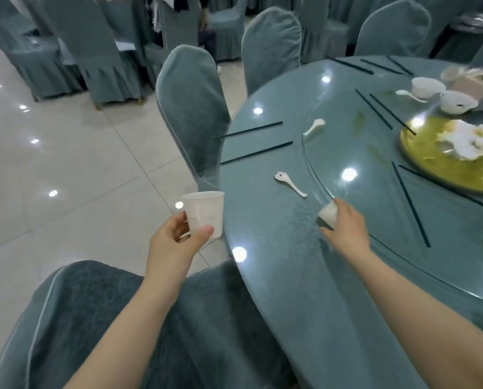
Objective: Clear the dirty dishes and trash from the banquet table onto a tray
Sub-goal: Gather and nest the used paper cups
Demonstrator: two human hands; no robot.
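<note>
My left hand (178, 237) holds a white plastic cup (205, 210) upright, just off the round table's left edge. My right hand (347, 226) is closed around a second white cup (328, 213) lying tilted on the teal table (277, 234), beside the glass turntable's rim. A white spoon (290, 183) lies just beyond that cup. Another white spoon (314, 126) rests on the turntable edge. Black chopsticks (255, 153) lie in pairs around the table. A gold plate (442, 161) with crumpled white napkins sits at the right.
Two white bowls (428, 87) (458, 101) and a tissue box (481, 85) stand at the far right. Covered chairs (191, 108) ring the table; one chair (100, 318) is right below my arms. Pale tiled floor (52, 164) stretches to the left.
</note>
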